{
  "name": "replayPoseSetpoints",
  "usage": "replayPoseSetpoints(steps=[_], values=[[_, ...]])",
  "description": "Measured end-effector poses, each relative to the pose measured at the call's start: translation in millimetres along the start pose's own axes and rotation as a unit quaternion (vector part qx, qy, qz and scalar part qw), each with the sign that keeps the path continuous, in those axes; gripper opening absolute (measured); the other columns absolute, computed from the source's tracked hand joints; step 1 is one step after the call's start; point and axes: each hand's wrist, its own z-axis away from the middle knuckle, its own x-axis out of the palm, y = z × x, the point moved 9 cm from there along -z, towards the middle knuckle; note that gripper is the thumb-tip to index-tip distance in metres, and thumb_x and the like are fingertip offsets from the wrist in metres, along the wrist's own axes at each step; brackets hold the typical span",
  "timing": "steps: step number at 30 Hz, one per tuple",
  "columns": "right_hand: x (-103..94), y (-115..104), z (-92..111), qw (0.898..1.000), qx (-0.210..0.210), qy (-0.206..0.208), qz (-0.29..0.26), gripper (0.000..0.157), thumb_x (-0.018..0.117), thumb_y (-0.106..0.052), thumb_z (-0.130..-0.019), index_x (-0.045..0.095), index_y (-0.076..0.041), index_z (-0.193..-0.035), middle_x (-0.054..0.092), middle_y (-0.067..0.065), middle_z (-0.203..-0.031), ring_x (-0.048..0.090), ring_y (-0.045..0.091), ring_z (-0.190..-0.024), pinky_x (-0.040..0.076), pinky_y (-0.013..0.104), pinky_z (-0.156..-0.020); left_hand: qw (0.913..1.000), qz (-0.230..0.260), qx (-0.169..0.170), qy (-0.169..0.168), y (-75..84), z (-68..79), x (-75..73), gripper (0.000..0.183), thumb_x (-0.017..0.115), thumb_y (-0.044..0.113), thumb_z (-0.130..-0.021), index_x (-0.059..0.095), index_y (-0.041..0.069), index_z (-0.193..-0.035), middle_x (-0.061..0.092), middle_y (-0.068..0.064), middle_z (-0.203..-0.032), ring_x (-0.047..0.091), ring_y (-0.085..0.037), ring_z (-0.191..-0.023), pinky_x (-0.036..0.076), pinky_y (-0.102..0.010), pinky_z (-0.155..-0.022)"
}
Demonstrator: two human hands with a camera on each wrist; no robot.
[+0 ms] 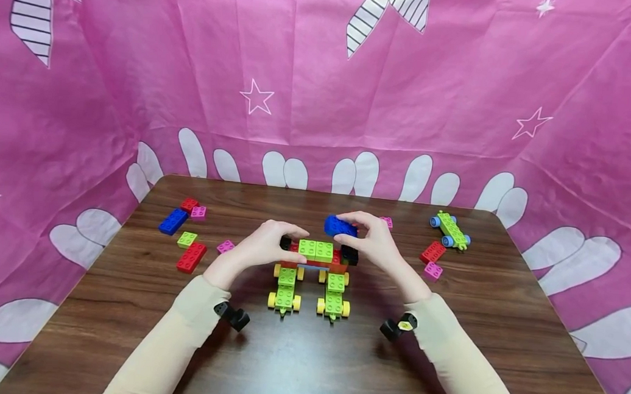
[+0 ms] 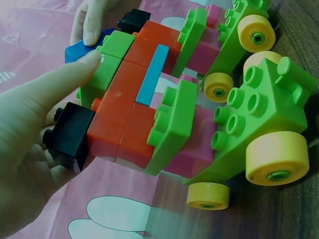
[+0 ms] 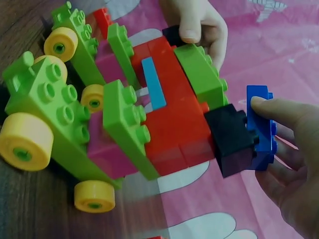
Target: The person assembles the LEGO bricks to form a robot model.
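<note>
A brick build stands mid-table on two lime green wheeled bases (image 1: 284, 297) with yellow wheels. Pink bricks (image 3: 110, 152) rise from the bases and carry green bricks, then a red row (image 2: 112, 112) with a light blue strip (image 2: 152, 74). Two lime green bricks (image 1: 315, 249) top the row, with a black brick (image 2: 72, 137) at the left end and another black brick (image 3: 230, 139) at the right. My left hand (image 1: 263, 242) grips the left end, thumb across the green top. My right hand (image 1: 374, 238) pinches a blue brick (image 1: 339, 226) above the right end.
Left of the build lie a blue brick (image 1: 173, 221), red brick (image 1: 191, 257), small green brick (image 1: 187, 239) and several pink ones. On the right are a green base with blue wheels (image 1: 450, 229), a red brick (image 1: 433, 251) and a pink brick (image 1: 433, 270). Pink cloth (image 1: 322, 100) hangs behind.
</note>
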Motion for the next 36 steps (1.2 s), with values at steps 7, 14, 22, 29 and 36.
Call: replayPoseSetpoints(steps=[7, 14, 22, 29, 36], values=[[7.5, -14, -5, 0.999, -0.027, -0.016, 0.005, 0.038, 0.077, -0.020, -0.083, 0.068, -0.009, -0.118, 0.067, 0.010, -0.116, 0.062, 0.027, -0.103, 0.053, 0.048, -0.087, 0.9996, 0.021, 0.006, 0.018, 2.3, 1.2, -8.4, 0.052, 0.076, 0.031, -0.083, 0.062, 0.004, -0.126, 0.068, -0.010, -0.118, 0.064, -0.021, -0.108, 0.051, -0.039, -0.095], [22.2, -22, -8, 0.998, -0.036, -0.044, -0.009, 0.036, 0.076, -0.019, -0.083, 0.069, -0.008, -0.116, 0.068, 0.009, -0.112, 0.062, 0.023, -0.099, 0.053, 0.045, -0.086, 0.9982, 0.039, 0.005, 0.046, 5.6, 3.2, -15.9, 0.049, 0.073, 0.029, -0.086, 0.061, 0.006, -0.128, 0.068, -0.006, -0.116, 0.064, -0.019, -0.107, 0.052, -0.039, -0.094], [34.6, -29, -8, 0.997, -0.047, -0.068, -0.013, 0.035, 0.076, -0.016, -0.083, 0.069, -0.005, -0.115, 0.069, 0.010, -0.111, 0.063, 0.020, -0.094, 0.056, 0.039, -0.078, 0.9973, 0.044, 0.008, 0.059, 7.0, 3.3, -16.7, 0.047, 0.071, 0.032, -0.088, 0.061, 0.009, -0.128, 0.068, -0.005, -0.118, 0.063, -0.020, -0.110, 0.051, -0.041, -0.095], [39.3, -27, -8, 0.997, -0.023, -0.075, -0.020, 0.037, 0.078, -0.018, -0.082, 0.069, -0.004, -0.115, 0.071, 0.011, -0.108, 0.064, 0.020, -0.088, 0.056, 0.041, -0.076, 0.9952, 0.070, 0.017, 0.066, 9.1, 4.7, -16.6, 0.042, 0.070, 0.027, -0.089, 0.063, 0.006, -0.124, 0.068, -0.008, -0.116, 0.064, -0.024, -0.108, 0.052, -0.044, -0.092], [40.4, -27, -7, 0.997, -0.010, -0.070, -0.016, 0.039, 0.080, -0.020, -0.079, 0.070, -0.005, -0.114, 0.071, 0.011, -0.107, 0.064, 0.020, -0.087, 0.054, 0.034, -0.075, 0.9947, 0.062, 0.031, 0.077, 10.3, 5.2, -15.2, 0.040, 0.070, 0.023, -0.089, 0.063, 0.005, -0.124, 0.068, -0.009, -0.116, 0.065, -0.021, -0.106, 0.054, -0.039, -0.090]])
